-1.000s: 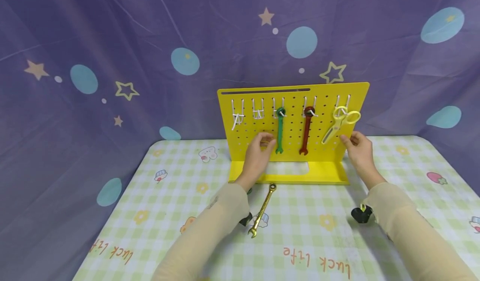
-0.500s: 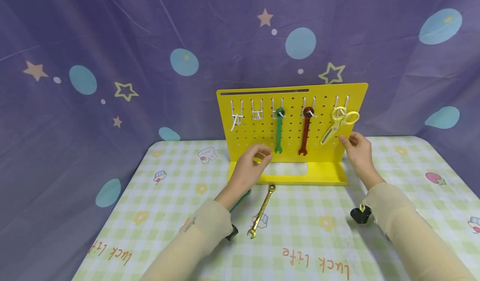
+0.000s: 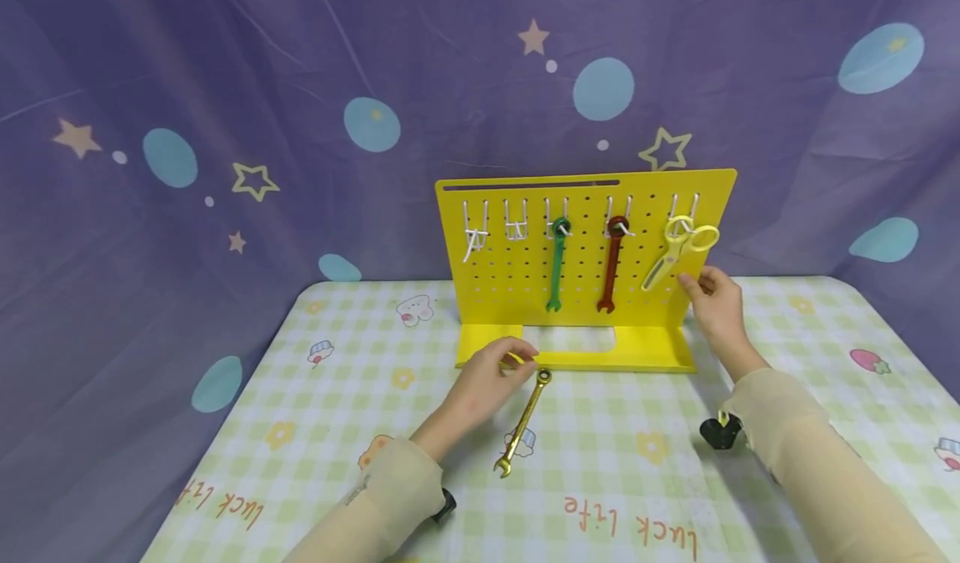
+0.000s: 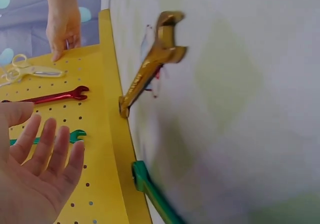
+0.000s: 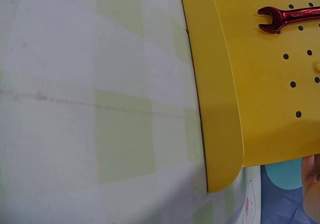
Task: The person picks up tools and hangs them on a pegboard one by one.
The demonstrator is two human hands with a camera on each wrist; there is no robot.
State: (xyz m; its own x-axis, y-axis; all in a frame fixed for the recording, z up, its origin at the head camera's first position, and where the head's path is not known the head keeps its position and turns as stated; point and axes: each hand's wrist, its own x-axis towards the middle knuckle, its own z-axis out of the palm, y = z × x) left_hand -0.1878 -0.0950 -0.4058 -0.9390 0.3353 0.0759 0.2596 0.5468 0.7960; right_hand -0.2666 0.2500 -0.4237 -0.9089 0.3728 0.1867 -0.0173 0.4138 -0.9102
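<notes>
My left hand [image 3: 483,384] hovers over the table just in front of the yellow pegboard [image 3: 491,300], fingers loosely bent and holding nothing. Close to its fingertips lies a gold wrench [image 3: 522,423], ring end toward the board. A second green wrench [image 4: 152,191] lies on the table in the left wrist view; in the head view my left arm hides it. My right hand [image 3: 717,311] pinches the board's right edge between thumb and fingers. On the board's hooks hang a green wrench [image 3: 557,271], a red wrench [image 3: 612,267] and yellow scissors [image 3: 673,252].
Two white hooks at the board's left, one of them a double hook [image 3: 516,228], carry nothing. The board's base tray [image 3: 652,348] stands on a checked tablecloth [image 3: 600,446]. A purple curtain [image 3: 465,62] with stars and dots hangs behind the table.
My left hand has moved away from beside the hanging green wrench, down and toward me, to above the gold wrench's ring end. The hanging green wrench tilts slightly more. My right hand stays at the board's edge.
</notes>
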